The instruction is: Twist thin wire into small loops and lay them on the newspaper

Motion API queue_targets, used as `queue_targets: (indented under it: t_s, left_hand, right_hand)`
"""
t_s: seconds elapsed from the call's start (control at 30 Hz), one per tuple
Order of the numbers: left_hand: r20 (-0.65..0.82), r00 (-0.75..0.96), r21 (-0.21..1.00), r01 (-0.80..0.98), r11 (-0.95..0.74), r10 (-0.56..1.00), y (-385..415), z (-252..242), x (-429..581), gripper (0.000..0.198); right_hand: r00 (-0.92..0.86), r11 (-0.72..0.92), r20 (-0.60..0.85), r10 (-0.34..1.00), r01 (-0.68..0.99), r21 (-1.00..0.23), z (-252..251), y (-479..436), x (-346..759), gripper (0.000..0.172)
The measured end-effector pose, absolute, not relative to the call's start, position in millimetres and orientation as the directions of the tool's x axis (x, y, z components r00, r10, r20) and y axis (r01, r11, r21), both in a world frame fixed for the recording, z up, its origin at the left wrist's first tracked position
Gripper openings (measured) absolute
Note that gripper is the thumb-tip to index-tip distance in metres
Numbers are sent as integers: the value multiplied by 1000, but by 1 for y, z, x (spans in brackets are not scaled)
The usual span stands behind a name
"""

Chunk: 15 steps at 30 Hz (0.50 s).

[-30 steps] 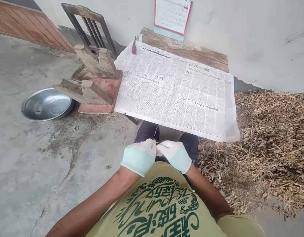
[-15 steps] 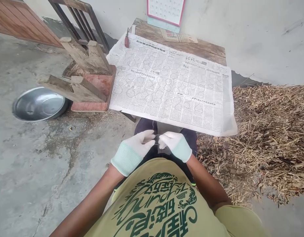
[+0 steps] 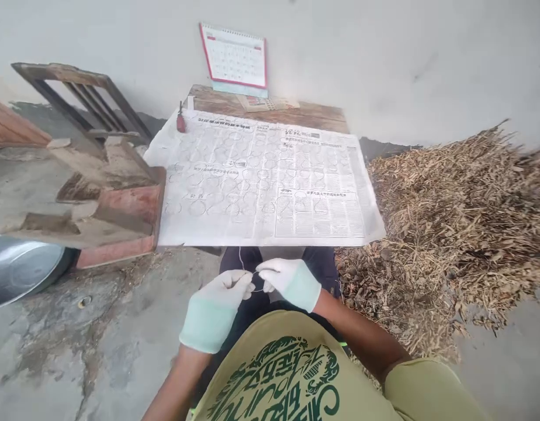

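Note:
My left hand [image 3: 217, 301], in a white glove with a pale green cuff, pinches a thin wire [image 3: 258, 290] bent into a small loop. One loose end of it sticks up towards the table edge. From the other side my right hand [image 3: 287, 280], gloved the same way, grips the loop with thumb and fingers. Both hands are close together above my lap. In front of them, newspaper [image 3: 314, 225] covers most of a wooden table, and several thin curved loops lie across the print. A screwdriver with a red handle [image 3: 181, 123] rests at the paper's far left corner.
A desk calendar [image 3: 237, 58] stands at the table's back, by the wall. Left of the table are an upturned wooden stool [image 3: 132, 204], a slatted chair [image 3: 94, 102] and a metal basin [image 3: 24, 266]. Dry straw [image 3: 454, 234] is heaped on the right.
The view has tilted up and turned right, so the table and hands appear lower and farther left. Both hands keep hold of the wire, with the fingers slightly shifted.

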<state>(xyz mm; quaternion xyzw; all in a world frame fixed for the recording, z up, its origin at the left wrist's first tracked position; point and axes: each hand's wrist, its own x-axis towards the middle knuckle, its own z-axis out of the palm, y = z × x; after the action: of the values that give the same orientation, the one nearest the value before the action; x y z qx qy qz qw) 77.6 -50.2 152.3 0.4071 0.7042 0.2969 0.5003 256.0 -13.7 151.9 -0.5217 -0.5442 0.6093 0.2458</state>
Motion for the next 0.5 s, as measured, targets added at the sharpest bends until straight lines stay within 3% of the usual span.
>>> queue_targets:
  t_s: [0.13,0.27,0.33,0.5]
  left_hand:
    - [-428,-181,855,237,462,885,-44,139,74,58]
    - [-427,-148,863,229,451,892,-37,140,80,61]
    - [-423,-161,867,214,450,892,-37,144,83,63]
    - [-420,-186,859,234,456,888,-45,128,78,61]
  right_hand:
    - [-311,-190,-331,891,408,-893,147,-18,262,19]
    - [-466,264,-61,883,598,-757,144,-18,277,18]
    - [-520,392,10,854,632,-669,146,-11,289,16]
    - [-269,166,-39,962,696,-698,169,56,335,36]
